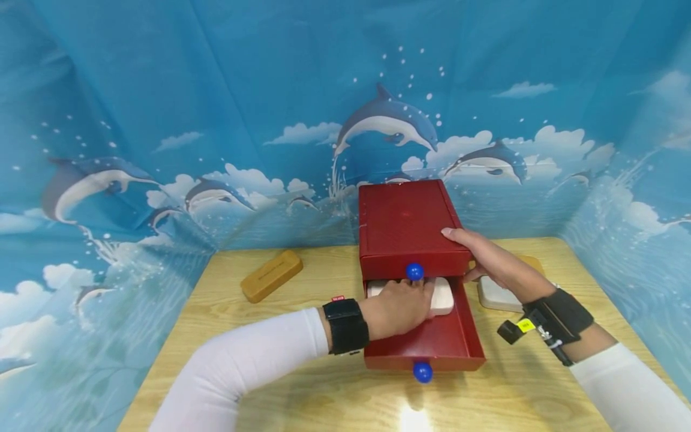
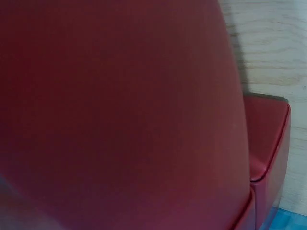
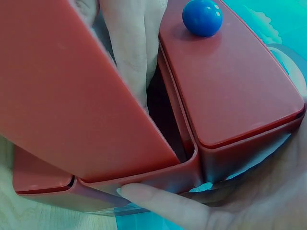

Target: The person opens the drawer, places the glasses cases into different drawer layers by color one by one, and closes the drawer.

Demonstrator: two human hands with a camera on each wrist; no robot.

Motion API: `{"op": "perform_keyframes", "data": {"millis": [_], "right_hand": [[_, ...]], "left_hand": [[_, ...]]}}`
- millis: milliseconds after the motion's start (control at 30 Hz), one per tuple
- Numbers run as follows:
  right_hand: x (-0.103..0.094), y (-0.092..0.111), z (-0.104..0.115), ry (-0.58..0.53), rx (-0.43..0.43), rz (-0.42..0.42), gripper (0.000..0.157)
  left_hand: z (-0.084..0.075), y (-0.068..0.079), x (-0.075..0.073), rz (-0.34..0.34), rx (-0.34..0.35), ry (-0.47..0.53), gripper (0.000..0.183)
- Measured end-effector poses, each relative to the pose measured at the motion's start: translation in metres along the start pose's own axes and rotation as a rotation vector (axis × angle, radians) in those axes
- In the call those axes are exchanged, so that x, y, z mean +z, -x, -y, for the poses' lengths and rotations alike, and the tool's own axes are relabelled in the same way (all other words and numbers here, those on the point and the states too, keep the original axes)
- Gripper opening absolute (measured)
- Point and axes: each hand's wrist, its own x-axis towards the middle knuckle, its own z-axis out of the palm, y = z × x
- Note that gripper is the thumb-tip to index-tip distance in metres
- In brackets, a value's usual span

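A red box with drawers [image 1: 407, 216] stands on the table, its lower drawer [image 1: 432, 343] pulled out. Blue knobs mark both drawer fronts. My left hand [image 1: 402, 303] reaches into the lower drawer over a white rounded block [image 1: 442, 297]. The block's white surface shows on both sides of the hand. In the right wrist view the left fingers [image 3: 132, 52] point straight into the drawer opening; their tips are hidden. My right hand [image 1: 493, 264] rests against the box's right side, thumb on its top edge. One straight right finger [image 3: 158, 203] lies along the drawer's side.
A tan rounded block [image 1: 272, 276] lies on the wooden table to the left. Behind the right hand sit another white rounded block [image 1: 499, 295] and a partly hidden tan one [image 1: 531, 264]. A blue dolphin-print curtain [image 1: 270, 90] hangs behind the table.
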Motion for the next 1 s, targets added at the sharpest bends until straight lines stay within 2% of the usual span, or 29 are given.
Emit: {"op": "perform_keyframes", "data": {"millis": [100, 200, 433, 633, 833, 900, 1000], "right_hand": [[0.0, 0.0, 0.0, -0.001, 0.005, -0.005, 0.07], [0.001, 0.0, 0.0, -0.004, 0.01, -0.009, 0.07], [0.0, -0.001, -0.001, 0.005, 0.014, -0.013, 0.071], [0.0, -0.001, -0.001, -0.008, 0.016, -0.014, 0.069], [0.001, -0.001, -0.002, -0.01, 0.011, -0.013, 0.069], [0.001, -0.002, -0.001, -0.009, 0.009, -0.012, 0.069], [0.001, -0.002, -0.001, -0.013, 0.012, -0.011, 0.068]], "left_hand": [[-0.004, -0.001, 0.001, -0.01, -0.018, -0.089, 0.058], [-0.009, -0.001, 0.002, -0.007, -0.04, -0.128, 0.059], [-0.012, -0.002, 0.004, -0.002, -0.085, -0.11, 0.059], [-0.007, 0.008, -0.003, 0.006, -0.02, 0.009, 0.066], [-0.004, 0.031, -0.032, 0.055, 0.055, 0.123, 0.059], [0.0, 0.04, -0.044, 0.025, 0.076, 0.195, 0.056], [0.009, 0.051, -0.06, -0.087, 0.105, 0.293, 0.047]]}}
